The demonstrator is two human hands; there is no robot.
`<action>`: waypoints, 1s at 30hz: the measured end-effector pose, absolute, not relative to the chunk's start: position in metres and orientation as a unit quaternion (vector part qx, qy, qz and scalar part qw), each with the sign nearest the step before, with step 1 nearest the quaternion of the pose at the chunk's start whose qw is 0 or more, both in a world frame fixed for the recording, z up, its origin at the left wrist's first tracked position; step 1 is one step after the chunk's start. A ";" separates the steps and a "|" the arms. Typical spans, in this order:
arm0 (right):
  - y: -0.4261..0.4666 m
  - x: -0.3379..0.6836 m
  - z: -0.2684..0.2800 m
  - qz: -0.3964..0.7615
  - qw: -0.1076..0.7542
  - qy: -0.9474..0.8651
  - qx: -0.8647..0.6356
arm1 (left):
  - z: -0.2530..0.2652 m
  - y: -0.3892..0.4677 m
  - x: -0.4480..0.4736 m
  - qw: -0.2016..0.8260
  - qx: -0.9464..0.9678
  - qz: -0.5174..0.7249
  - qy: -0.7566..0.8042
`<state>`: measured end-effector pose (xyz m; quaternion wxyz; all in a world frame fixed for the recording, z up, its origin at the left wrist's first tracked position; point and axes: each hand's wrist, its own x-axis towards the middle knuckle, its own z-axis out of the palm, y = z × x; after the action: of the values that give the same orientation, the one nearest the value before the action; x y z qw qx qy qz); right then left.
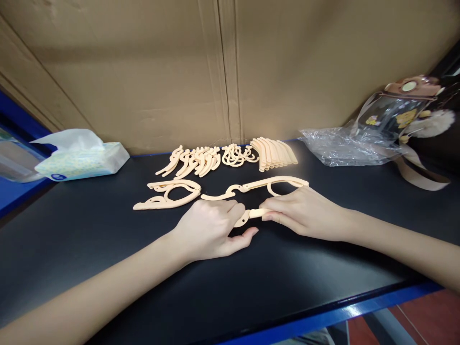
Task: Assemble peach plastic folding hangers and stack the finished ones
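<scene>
My left hand (212,227) curls its fingers round the left part of a peach plastic folding hanger piece (243,220), its thumb stretched out below. My right hand (309,213) pinches an adjoining hanger arm (256,213) between thumb and fingers. The two parts meet between my hands; whether they are joined I cannot tell. Just behind lies another hanger arm (258,182) with a shorter arm (217,197) and a hook beside it, partly hidden by my hands. A folded hanger (151,205) rests to the left.
Along the back of the black table (143,287) lie short arms (205,160), hooks (233,155) and a stack of long arms (275,154). A tissue box (89,163) stands left; a plastic bag (345,146) and bottle (391,112) with strap are right. Cardboard (161,72) rises behind.
</scene>
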<state>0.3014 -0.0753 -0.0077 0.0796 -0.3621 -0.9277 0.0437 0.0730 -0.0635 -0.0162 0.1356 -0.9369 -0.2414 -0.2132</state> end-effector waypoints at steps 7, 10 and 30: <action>-0.073 0.303 -0.008 0.046 0.080 -0.929 -0.359 | -0.017 -0.065 0.074 0.130 -0.937 -0.201 -0.253; -0.072 0.303 -0.008 0.059 0.083 -0.933 -0.345 | -0.016 -0.064 0.075 0.136 -0.938 -0.182 -0.263; -0.050 0.330 0.001 -0.046 0.183 -0.900 -0.393 | -0.018 -0.062 0.072 0.080 -0.939 -0.156 -0.297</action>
<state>0.3297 -0.0502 0.0005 0.1829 -0.3934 -0.8998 -0.0463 0.0715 -0.0621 -0.0175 0.0801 -0.9388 -0.2966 -0.1558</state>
